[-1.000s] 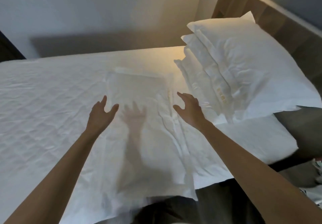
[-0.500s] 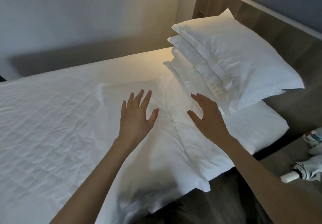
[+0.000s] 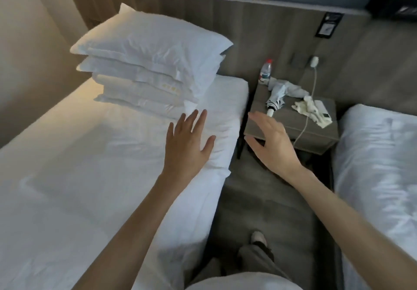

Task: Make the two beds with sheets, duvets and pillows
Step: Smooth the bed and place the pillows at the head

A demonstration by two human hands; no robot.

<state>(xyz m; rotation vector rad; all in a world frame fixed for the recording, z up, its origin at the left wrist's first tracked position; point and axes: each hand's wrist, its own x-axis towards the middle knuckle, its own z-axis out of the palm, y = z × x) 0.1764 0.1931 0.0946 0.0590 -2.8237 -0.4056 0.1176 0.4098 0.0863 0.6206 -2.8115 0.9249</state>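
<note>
A white sheet (image 3: 67,177) covers the left bed. Several white pillows (image 3: 149,59) are stacked at its head, against the wooden headboard (image 3: 203,14). My left hand (image 3: 187,145) is spread with straight fingers over the sheet near the bed's right edge, just in front of the stack. Out over the gap between the beds, my right hand (image 3: 270,145) hovers open and holds nothing. The second bed (image 3: 379,177), with rumpled white bedding, lies at the right edge.
A grey nightstand (image 3: 291,129) stands between the beds. On it are a water bottle (image 3: 265,71), a folded umbrella (image 3: 279,95), crumpled cloth (image 3: 312,110) and a white cable (image 3: 308,109). Grey carpet (image 3: 266,201) fills the aisle, where my foot (image 3: 259,239) stands.
The view has swung right, bringing the nightstand and second bed into sight. Both hands have moved right across the sheet; my right hand has left the bed and hangs over the aisle.
</note>
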